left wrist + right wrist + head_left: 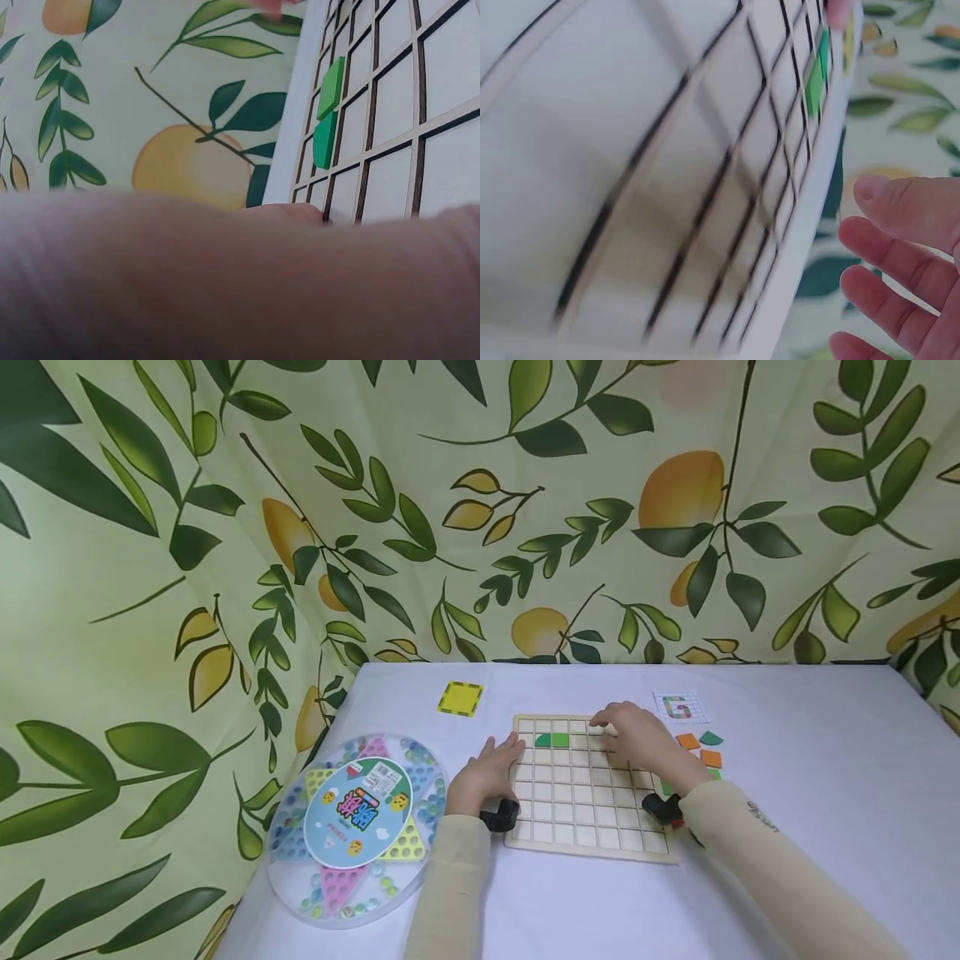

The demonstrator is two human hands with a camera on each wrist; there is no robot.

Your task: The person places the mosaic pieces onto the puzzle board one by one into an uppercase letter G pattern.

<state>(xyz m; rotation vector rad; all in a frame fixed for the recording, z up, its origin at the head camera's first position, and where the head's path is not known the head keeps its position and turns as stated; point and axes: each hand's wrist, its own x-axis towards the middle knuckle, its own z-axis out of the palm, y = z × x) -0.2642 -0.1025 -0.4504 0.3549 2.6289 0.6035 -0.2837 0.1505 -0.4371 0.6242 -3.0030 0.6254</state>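
Observation:
A wooden grid board with white square cells lies on the white table. In its second row from the far edge, near the left side, sit a dark green quarter-round tile and a light green square tile, side by side. My left hand rests at the board's left edge, fingers spread and touching the frame. Over the far right part of the board hovers my right hand. Its fingers are loosely bent and apart in the right wrist view, with nothing between them.
Right of the board lie loose orange tiles, a dark green quarter-round and green tiles, partly behind my right arm. Beyond them is a pattern card. A round marble-game box stands left; a yellow square lies farther back.

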